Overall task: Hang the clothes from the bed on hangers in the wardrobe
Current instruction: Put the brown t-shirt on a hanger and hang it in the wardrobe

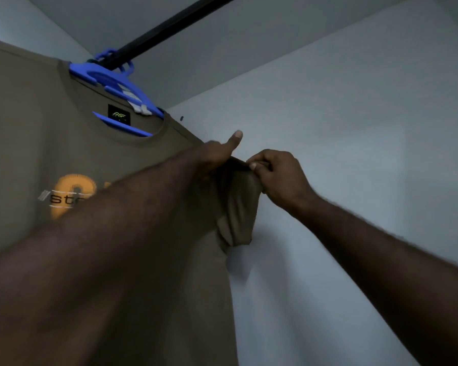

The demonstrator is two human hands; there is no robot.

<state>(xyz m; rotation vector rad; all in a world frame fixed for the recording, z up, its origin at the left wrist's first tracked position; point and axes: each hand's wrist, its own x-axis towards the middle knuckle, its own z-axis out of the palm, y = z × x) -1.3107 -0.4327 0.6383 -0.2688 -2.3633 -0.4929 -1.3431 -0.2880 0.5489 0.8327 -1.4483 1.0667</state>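
T-shirt: an olive-brown T-shirt [37, 128] is hanging on a blue plastic hanger [122, 85], filling the left of the view, with its orange chest print [72, 196] facing the camera.
Hanger: its hook is sitting over the black wardrobe rail [169, 25], which is running up and to the right; the hanger's arms are showing through the neck opening.
Left hand: the left hand [217, 157] is holding the shirt's right-side shoulder, thumb sticking up, while the fingers are curling into the cloth and mostly hiding there.
Right hand: the right hand [278, 175] is pinching the top fold of the short sleeve [238, 212], just beside the left hand.
Hands together: they are working close to each other, both clamped on cloth at the shoulder, near the pale wardrobe wall [354, 128].
Step, judged: the person is probably straightening the shoulder and sleeve over the hanger's end.
Risk, slipping: a hard tug toward the right could be dragging the shoulder past the hanger's tip, leaving the shirt hanging lopsided or sliding off.
Risk, unhooking: pulling down or outward may be tilting the hanger and lifting its hook off the rail.
Risk, creasing: releasing the bunched sleeve unsmoothed would be leaving it folded.
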